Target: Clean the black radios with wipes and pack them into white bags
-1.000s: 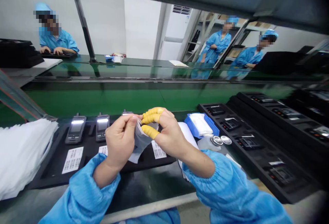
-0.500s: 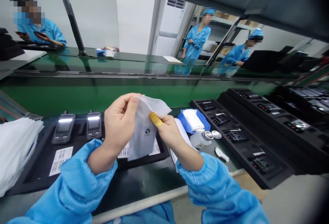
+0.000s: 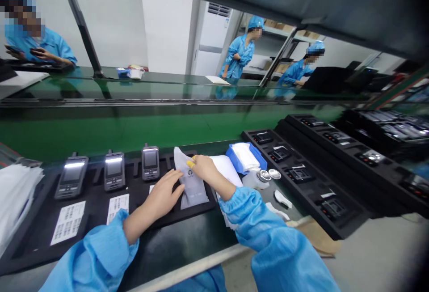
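A frosted plastic bag [image 3: 195, 192] with a recycling mark lies over the right end of a black foam tray [image 3: 97, 225]. My right hand [image 3: 208, 172], with a yellow cover on one finger, grips the bag near its upper right edge. My left hand [image 3: 165, 198] is open, its fingers stretched out toward the bag's left side and the thumb apart. Three handheld devices with short antennas stand in a row in the tray: the left device [image 3: 71, 178], the middle device [image 3: 114, 171] and the right device [image 3: 150, 163]. Below them are printed label sheets [image 3: 68, 223].
White bags [image 3: 20, 198] are piled at far left. On the right are a blue box [image 3: 236, 155] of white cloths, a bottle [image 3: 254, 179] with a metal top, and black trays [image 3: 288, 167] holding devices. Co-workers in blue [image 3: 237, 55] are across the bench.
Both hands have lowered the bag from the air onto the tray's right end. My left hand has released the bag's top edge and spread its fingers. The right device has come into view.
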Action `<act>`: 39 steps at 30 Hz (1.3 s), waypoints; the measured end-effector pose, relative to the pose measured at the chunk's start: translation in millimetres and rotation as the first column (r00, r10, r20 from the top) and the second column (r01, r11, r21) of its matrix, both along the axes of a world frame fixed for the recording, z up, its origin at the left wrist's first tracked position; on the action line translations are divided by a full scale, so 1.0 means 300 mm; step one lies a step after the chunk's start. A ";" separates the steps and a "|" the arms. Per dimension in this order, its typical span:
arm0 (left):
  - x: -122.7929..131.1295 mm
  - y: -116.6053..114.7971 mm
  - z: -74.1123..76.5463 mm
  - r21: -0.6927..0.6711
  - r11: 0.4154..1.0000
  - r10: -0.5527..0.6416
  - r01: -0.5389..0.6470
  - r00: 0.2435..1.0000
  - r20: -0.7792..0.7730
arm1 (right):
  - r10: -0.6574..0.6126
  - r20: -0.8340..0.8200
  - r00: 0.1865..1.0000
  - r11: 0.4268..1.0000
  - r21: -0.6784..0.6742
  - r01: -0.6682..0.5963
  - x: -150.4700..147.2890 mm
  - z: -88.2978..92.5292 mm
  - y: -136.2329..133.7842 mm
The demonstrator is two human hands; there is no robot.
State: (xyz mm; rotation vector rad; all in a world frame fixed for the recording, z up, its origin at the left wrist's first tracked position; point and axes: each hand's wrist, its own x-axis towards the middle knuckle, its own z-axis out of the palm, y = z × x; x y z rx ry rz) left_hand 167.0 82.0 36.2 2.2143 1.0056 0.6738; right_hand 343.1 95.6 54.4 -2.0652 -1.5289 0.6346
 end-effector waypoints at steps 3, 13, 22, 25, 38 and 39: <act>0.010 0.001 -0.025 -0.002 0.997 -0.072 0.072 0.995 -0.063 | -0.069 0.180 0.981 0.995 0.082 0.055 0.058 0.033 -0.054; -0.012 -0.022 -0.001 0.063 0.991 -0.113 0.122 0.986 -0.126 | -0.102 0.456 0.884 0.995 0.037 0.095 0.263 -0.120 -0.213; -0.029 -0.056 0.067 -0.199 0.980 0.056 -0.013 0.976 0.213 | -0.188 0.562 0.806 0.952 0.305 0.010 0.110 0.068 -0.282; -0.033 -0.089 0.103 -0.355 0.927 0.056 0.121 0.891 0.450 | -0.085 0.631 0.771 0.848 0.452 -0.277 -0.067 0.110 -0.310; -0.387 -0.166 0.198 -0.666 0.725 0.620 -0.177 0.591 0.517 | 0.302 0.095 0.949 0.947 0.085 -0.310 -0.301 0.146 0.253; -0.392 -0.169 0.197 -0.659 0.727 0.619 -0.193 0.601 0.506 | 0.304 0.079 0.949 0.951 0.037 -0.308 -0.316 0.119 0.297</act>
